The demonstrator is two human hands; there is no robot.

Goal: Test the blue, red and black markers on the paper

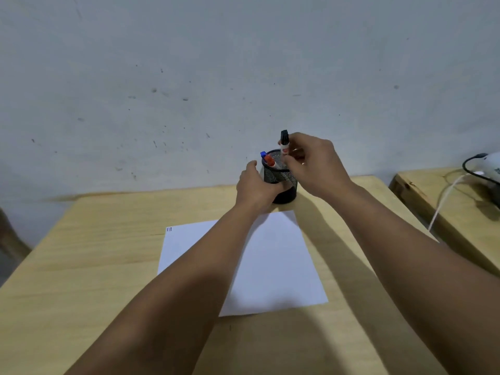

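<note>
A black mesh pen cup (281,175) stands at the far edge of the wooden table (94,261). My left hand (255,186) wraps around the cup's left side. My right hand (313,165) pinches the black-capped marker (284,143), held upright with its lower end inside the cup. The red marker (271,161) and the blue marker (263,154) lean in the cup against its left rim. A white sheet of paper (273,266) lies in front of the cup, partly under my left forearm. Three short strokes (169,229) mark its far left corner.
A grey wall rises right behind the table. To the right stands a second wooden surface (443,209) with a white device (489,169), a black cable and a white cable (443,201) hanging toward the gap between the two.
</note>
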